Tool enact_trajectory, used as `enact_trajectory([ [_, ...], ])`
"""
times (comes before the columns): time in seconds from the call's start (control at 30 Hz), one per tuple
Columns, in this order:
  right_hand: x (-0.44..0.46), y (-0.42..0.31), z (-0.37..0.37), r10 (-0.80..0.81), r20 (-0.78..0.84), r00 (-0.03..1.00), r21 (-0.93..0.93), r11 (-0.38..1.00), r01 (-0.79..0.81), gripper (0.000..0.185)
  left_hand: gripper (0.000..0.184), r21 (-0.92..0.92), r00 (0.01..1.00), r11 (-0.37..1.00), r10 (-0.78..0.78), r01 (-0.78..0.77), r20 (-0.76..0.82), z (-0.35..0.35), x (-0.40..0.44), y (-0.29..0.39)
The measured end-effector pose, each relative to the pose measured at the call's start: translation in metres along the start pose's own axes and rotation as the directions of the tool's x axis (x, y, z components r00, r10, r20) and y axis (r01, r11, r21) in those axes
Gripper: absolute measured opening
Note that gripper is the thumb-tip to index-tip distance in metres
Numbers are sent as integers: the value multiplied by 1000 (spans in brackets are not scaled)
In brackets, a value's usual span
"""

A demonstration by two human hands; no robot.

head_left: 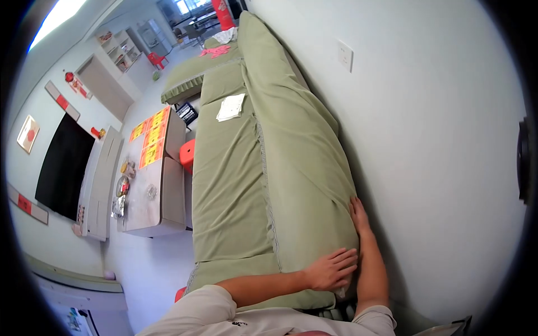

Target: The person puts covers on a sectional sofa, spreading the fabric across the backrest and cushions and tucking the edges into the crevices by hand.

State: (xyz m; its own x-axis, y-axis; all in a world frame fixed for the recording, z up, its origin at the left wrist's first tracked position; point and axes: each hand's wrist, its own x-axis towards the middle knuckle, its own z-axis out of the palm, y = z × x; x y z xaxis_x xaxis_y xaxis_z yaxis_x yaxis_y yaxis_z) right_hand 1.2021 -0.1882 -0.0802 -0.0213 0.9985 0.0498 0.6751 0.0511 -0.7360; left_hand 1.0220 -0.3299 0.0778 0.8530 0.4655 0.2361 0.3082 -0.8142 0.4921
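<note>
While L hand (pixel 333 269) touches cvr (pixel 300 162), R hand (pixel 358 215) does.

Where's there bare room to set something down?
The sofa seat is bare between the papers and the person's left forearm. The table has a bare patch between the glass dish and its near end. Red-and-yellow sheets crowd its far end; jars crowd the TV side.

The sofa cover (pixel 227 168) is sage green with grey lace trim (pixel 261 145); the paper stack (pixel 231 107) is white and the far cloth (pixel 215 51) pink. The coffee table (pixel 147 211) is pale grey, its sheets (pixel 154 134) orange patterned with yellow. The plastic stool (pixel 188 154) is red, the television screen (pixel 64 168) black, the wall (pixel 437 140) off-white, the shirt (pixel 196 311) light beige.
</note>
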Motion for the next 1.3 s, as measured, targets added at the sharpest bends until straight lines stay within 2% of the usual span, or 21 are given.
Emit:
enact_trajectory([
  [0.03, -5, -26, -11, 117, 115, 986, 17, 993, -120, 58, 51, -3, 1000, 1000, -27, 27, 10, -2, -9, 3],
  [0.17, 1, -10, -6, 171, 134, 976, 103, 977, -185, 59, 59, -24, 996, 998, -62, 64, 59, -10, -41, 11],
  [0.23, 4, -7, -10, 218, 138, 966, 122, 964, -235, 57, 56, -41, 997, 998, -56, 58, 46, -14, -47, 12],
  [0.33, 43, -9, -17, 194, 110, 975, -13, 981, -194, 54, 50, -43, 999, 999, -27, 29, 43, -20, -41, 5],
  [0.37, 59, -13, -13, 114, -28, 993, 10, 993, -114, 49, 48, -40, 999, 999, -17, 19, 46, -23, -36, 1],
  [0.47, 121, -66, -31, 73, -86, 994, 84, 994, -66, 46, 38, -60, 997, 996, -59, 62, 59, -35, -7, -21],
  [0.5, 145, -74, -30, 40, -110, 993, 104, 994, -28, 44, 32, -24, 999, 999, -39, 38, -15, -35, 0, -30],
  [0.57, 201, -81, -20, 2, -145, 989, 179, 984, 24, 43, 31, -44, 1000, 999, -21, 21, -5, -30, 10, -45],
  [0.63, 254, -91, -12, -55, -153, 987, 132, 988, 76, 46, 31, -64, 999, 998, -11, 9, -32, -23, 16, -57],
  [0.8, 356, -128, 14, -127, -116, 985, 22, 991, 130, 59, 31, -166, 996, 986, -18, 3, -87, -11, 16, -69],
  [0.83, 374, -131, 23, -133, -97, 986, 47, 989, 138, 61, 33, -186, 998, 982, -32, 21, -54, -11, 16, -70],
  [0.9, 406, -136, 41, -147, -61, 987, 104, 983, 153, 64, 35, -256, 996, 966, 1, -24, -92, -6, 15, -80],
  [0.93, 417, -138, 50, -111, -5, 994, 135, 985, 111, 65, 36, -285, 994, 957, 20, -50, -110, -3, 14, -84],
  [1.0, 439, -138, 66, -39, 106, 994, 182, 983, 19, 66, 40, -341, 992, 940, -43, 1, -117, 8, 10, -89],
  [1.03, 454, -131, 70, -127, 140, 982, 84, 990, 116, 60, 40, -360, 991, 933, -61, 14, -120, 12, 9, -90],
  [1.13, 425, -180, 18, -99, 52, 994, -240, 965, 109, 35, 37, -325, 991, 946, -35, -10, -132, 9, 12, -92],
  [1.2, 411, -207, -15, -303, -163, 939, -494, 849, 188, 15, 34, -318, 992, 948, -14, -28, -128, 7, 14, -93],
  [1.27, 416, -213, -26, -551, -108, 828, -723, 615, 314, 11, 31, -373, 993, 928, -23, -22, -116, 0, 18, -89],
  [1.3, 421, -215, -34, -563, -95, 821, -763, 571, 304, 11, 29, -382, 981, 923, -43, -33, -189, -13, 18, -86],
])
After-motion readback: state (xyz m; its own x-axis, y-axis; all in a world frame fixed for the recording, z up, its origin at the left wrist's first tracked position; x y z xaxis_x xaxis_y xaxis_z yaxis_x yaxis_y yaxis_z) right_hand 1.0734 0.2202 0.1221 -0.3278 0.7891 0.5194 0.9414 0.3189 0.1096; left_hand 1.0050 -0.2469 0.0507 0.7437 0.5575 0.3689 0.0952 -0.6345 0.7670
